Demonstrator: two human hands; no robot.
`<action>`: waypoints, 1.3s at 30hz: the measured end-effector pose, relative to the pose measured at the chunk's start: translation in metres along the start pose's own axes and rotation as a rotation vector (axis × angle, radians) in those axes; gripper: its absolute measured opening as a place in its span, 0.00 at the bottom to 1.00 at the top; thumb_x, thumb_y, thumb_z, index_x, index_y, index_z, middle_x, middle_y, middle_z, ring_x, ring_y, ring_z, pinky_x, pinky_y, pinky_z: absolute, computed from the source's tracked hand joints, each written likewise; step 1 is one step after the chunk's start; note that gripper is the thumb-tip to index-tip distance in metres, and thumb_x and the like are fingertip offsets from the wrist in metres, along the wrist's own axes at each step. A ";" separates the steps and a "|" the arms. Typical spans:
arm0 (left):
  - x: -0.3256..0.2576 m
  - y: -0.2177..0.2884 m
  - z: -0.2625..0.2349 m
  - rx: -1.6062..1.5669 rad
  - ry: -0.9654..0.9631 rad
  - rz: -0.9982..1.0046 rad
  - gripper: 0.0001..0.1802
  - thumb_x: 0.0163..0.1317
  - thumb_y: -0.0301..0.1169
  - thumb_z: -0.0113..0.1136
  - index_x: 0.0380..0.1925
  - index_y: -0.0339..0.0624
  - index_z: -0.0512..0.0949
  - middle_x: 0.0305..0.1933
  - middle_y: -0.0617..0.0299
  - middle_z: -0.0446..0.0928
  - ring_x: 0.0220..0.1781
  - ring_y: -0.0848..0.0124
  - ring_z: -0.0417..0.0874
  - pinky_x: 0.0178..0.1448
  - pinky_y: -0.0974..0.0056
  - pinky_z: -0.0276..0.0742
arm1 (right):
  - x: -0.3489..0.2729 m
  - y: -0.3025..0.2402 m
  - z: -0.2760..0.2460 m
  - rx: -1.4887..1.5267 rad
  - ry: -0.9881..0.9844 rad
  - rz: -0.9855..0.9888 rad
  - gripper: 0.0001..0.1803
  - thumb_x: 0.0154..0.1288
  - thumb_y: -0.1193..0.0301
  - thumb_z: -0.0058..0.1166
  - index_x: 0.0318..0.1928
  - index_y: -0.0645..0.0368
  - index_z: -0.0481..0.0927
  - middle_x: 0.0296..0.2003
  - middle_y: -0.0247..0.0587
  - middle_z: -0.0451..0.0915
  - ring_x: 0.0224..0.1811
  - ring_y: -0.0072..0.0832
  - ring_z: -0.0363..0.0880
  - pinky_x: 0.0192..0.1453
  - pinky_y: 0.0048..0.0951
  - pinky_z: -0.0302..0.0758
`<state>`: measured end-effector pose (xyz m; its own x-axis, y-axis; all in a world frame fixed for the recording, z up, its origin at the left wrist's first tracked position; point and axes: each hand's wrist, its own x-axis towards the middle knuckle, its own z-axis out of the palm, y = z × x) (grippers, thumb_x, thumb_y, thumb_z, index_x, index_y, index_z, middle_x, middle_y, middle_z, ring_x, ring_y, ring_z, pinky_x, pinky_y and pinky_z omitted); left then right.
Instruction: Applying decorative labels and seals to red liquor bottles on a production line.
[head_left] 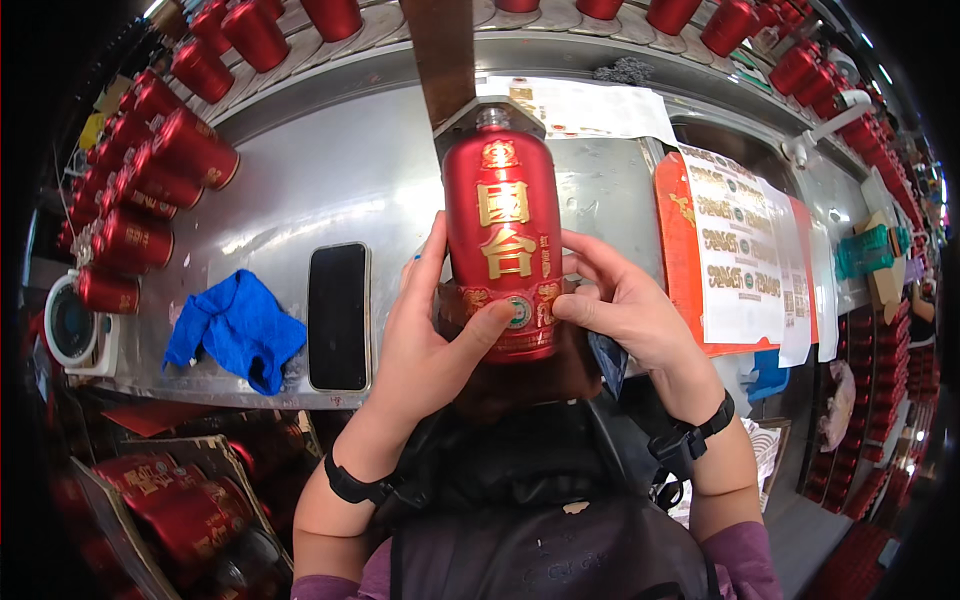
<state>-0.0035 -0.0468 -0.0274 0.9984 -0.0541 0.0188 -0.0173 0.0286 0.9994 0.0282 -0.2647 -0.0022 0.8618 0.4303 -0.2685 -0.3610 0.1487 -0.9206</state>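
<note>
A red glossy bottle (500,180) with raised gold lettering and a clear uncapped neck stands out in front of me, its neck pointing away. My left hand (430,330) wraps its left side, the thumb pressed on the round emblem of the lower label band (518,312). My right hand (625,310) grips the right side, with its thumb at the band's right end and its fingers curled behind. Below the right palm, a small dark blue piece (607,362) shows; whether that hand holds it I cannot tell. Black straps circle both wrists.
On the metal table (270,200) lie a blue cloth (240,325) and a black phone (339,318) to the left. Label sheets (740,250) rest on a red board (672,215) at right. Red bottles (200,145) crowd the left, and a conveyor (380,35) runs behind. A brown post (440,60) rises ahead.
</note>
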 end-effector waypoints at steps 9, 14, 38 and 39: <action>-0.005 0.022 0.004 0.781 -0.076 0.294 0.79 0.34 0.45 0.88 0.76 0.29 0.39 0.65 0.40 0.68 0.59 0.48 0.76 0.63 0.53 0.72 | -0.002 0.008 -0.003 -0.057 0.044 0.005 0.35 0.65 0.70 0.67 0.69 0.66 0.67 0.50 0.36 0.77 0.33 0.09 0.72 0.40 0.15 0.72; -0.001 0.000 -0.016 0.547 -0.183 0.265 0.79 0.34 0.43 0.88 0.77 0.30 0.39 0.68 0.40 0.66 0.68 0.49 0.71 0.69 0.53 0.68 | -0.006 0.006 0.009 -0.091 0.101 -0.022 0.37 0.64 0.68 0.69 0.69 0.64 0.68 0.49 0.34 0.77 0.32 0.09 0.70 0.39 0.15 0.71; 0.006 0.001 -0.005 -0.121 -0.151 -0.015 0.42 0.66 0.32 0.65 0.74 0.29 0.55 0.71 0.51 0.68 0.72 0.64 0.69 0.75 0.59 0.62 | 0.000 0.021 0.000 0.032 0.070 -0.063 0.32 0.69 0.68 0.63 0.67 0.70 0.68 0.50 0.43 0.82 0.46 0.19 0.80 0.52 0.22 0.77; 0.007 0.001 -0.005 -0.139 -0.165 -0.030 0.42 0.66 0.33 0.66 0.74 0.29 0.55 0.71 0.51 0.68 0.73 0.63 0.68 0.75 0.58 0.62 | -0.002 0.023 -0.004 -0.023 0.079 -0.095 0.27 0.74 0.67 0.56 0.67 0.68 0.70 0.49 0.40 0.82 0.44 0.18 0.81 0.52 0.22 0.78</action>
<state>0.0038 -0.0423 -0.0267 0.9757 -0.2189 0.0045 0.0317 0.1616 0.9863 0.0192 -0.2655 -0.0236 0.9175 0.3438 -0.2000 -0.2686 0.1646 -0.9491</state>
